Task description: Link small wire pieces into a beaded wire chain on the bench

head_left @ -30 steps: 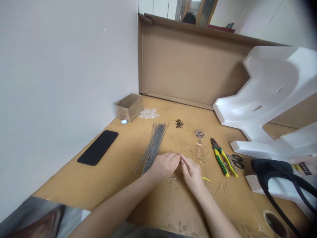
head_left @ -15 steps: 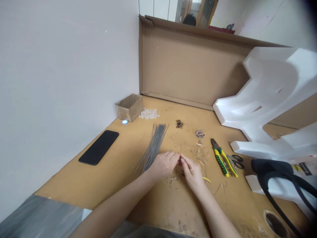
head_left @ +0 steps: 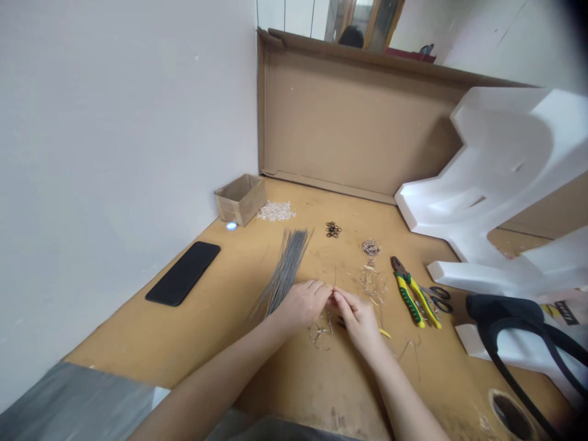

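My left hand (head_left: 307, 302) and my right hand (head_left: 357, 313) meet over the table, fingertips pinched together. Between them is a thin metal wire (head_left: 335, 274), one end of which sticks up past the fingers; the rest is hidden by the hands. Just left of my left hand lies a bundle of straight grey wires (head_left: 288, 263). Bent wire pieces (head_left: 319, 337) rest below the fingers. Partly covered by my right hand is a tool with a yellow handle (head_left: 384, 333); its kind cannot be made out.
Yellow-green pliers (head_left: 408, 294) and scissors (head_left: 441, 299) lie at right, near more bent wires (head_left: 373, 283). Black rings (head_left: 333, 229), small clear pieces (head_left: 277, 211) and a cardboard box (head_left: 241, 199) sit farther back. A phone (head_left: 184, 273) lies left; white foam (head_left: 500, 184) stands right.
Both hands stay almost in place, with small shifts of the pinched fingers. A little more of the dark part of the tool beneath my right hand shows.
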### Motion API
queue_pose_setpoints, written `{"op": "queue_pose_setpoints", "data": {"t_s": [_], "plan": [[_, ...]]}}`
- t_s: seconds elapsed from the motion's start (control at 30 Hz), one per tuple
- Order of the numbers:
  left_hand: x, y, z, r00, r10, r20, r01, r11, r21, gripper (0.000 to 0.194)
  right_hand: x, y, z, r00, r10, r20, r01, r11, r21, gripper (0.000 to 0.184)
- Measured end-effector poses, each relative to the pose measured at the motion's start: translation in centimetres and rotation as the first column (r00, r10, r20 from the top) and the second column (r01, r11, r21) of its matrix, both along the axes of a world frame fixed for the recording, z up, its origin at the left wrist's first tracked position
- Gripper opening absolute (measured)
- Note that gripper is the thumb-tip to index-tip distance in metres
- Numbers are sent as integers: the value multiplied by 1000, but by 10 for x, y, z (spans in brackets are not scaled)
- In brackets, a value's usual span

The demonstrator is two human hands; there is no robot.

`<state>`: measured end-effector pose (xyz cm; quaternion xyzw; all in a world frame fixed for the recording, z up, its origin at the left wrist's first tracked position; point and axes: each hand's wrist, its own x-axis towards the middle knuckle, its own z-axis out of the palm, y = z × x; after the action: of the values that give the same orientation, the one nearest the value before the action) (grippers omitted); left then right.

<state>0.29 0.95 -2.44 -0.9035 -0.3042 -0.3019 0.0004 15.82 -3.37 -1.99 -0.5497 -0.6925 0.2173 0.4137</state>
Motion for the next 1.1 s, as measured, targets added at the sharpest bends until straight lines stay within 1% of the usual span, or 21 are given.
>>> {"op": "queue_pose_setpoints", "data": {"t_s": [0.1, 0.27, 0.4, 0.5, 0.6, 0.7, 0.77, 0.83, 0.9, 0.97, 1.03, 1.1], "plan": [[1, -1, 0, 1000, 6, 31, -6, 1000, -12, 27, -1, 0, 3, 998, -5, 70, 0, 997, 74, 29], [3, -3, 0, 993, 14, 120, -6, 998, -67, 24, -2, -1, 4, 993, -15, 114, 1, 993, 117, 30], [4, -3, 0, 977, 57, 206, -15, 979, -202, 25, -3, -1, 0, 989, -16, 147, -5, 990, 142, 30], [4, -3, 3, 959, 99, 267, 0, 938, -346, 24, -3, 0, -2, 985, -13, 174, -15, 987, 162, 30], [3, -4, 7, 932, 128, 340, 52, 880, -473, 22, -2, 0, -3, 982, -9, 187, -25, 983, 179, 31], [3, -4, 10, 887, 155, 435, 137, 811, -568, 21, -2, -1, -1, 982, -4, 189, -30, 983, 179, 31], [4, -4, 8, 837, 190, 514, 224, 737, -638, 20, -2, -1, 0, 982, 0, 187, -34, 984, 176, 31], [6, -2, 4, 778, 243, 579, 318, 643, -697, 19, -2, -1, 0, 984, 3, 180, -36, 983, 180, 31], [8, 0, 0, 732, 292, 616, 394, 557, -732, 20, -2, -1, -1, 986, 5, 167, -37, 981, 191, 30], [9, 2, -2, 702, 322, 635, 452, 487, -747, 21, -1, 0, -2, 989, 6, 148, -36, 980, 196, 30], [9, 3, -1, 691, 330, 643, 493, 436, -753, 22, -1, 0, -2, 994, 10, 113, -30, 984, 177, 29], [8, 5, 1, 697, 319, 642, 507, 412, -757, 21, 0, -1, -2, 999, 3, 45, -9, 992, 125, 28]]}}
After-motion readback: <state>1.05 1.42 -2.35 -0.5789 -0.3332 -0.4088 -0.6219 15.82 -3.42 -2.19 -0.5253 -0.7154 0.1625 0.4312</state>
